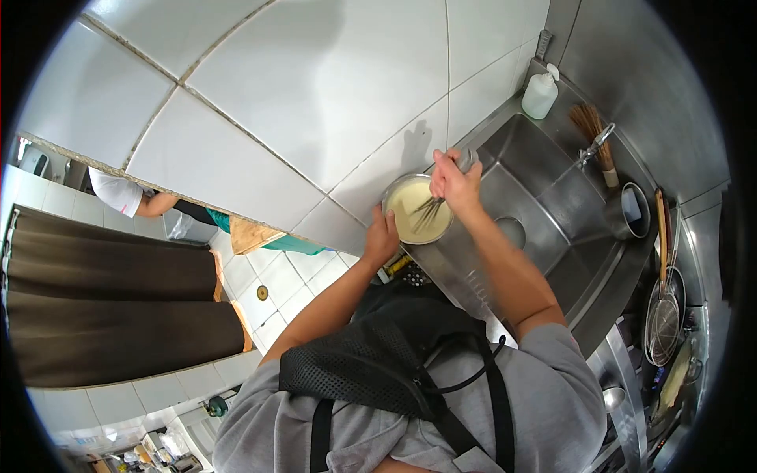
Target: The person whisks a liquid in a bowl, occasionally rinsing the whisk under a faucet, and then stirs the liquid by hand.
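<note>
A round metal bowl [385,195] with pale yellow batter [410,201] in it sits at the near left end of the sink, close to the tiled wall. My left hand [382,237] holds the bowl by its left side, fingers against the rim. Over the bowl's right side, my right hand [457,184] is wrapped round the thick grey handle of a whisk [428,214]. The whisk's wires slant down into the batter, so their lower ends are hidden.
The steel sink [544,206] lies to the right, with a white pump bottle [541,93], a bristle brush [597,142], a tap [597,144] and a metal pot [631,211] around it. Strainers [664,319] hang at far right. Another person's arm [158,204] shows beyond the wall at left.
</note>
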